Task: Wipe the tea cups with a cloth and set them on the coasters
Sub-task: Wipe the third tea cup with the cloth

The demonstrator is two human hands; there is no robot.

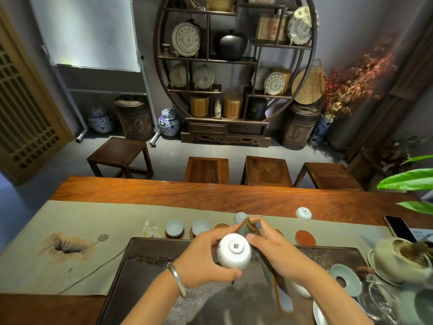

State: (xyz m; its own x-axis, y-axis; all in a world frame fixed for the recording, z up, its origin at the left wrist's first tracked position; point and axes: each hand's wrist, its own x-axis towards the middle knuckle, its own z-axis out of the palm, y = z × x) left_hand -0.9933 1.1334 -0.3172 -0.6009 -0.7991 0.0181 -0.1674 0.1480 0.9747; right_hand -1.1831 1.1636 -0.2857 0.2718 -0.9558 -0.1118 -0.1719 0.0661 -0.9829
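While your left hand (206, 259) curled round the white porcelain tea cup (234, 251), you held it base-up above the dark stone tea tray (150, 261), likely so the brown cloth (251, 227) pinched in your right hand (274, 252) could reach its wall. Toward one o'clock an empty round reddish coaster (305, 238) waited on the counter; at eleven, two upright cups (174, 227) already sat on theirs.

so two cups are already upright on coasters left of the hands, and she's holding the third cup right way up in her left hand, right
Not quite. In the head view the cup in the left hand is upside down, its marked base facing the camera. The rest holds: two cups sit upright on coasters left of the hands.
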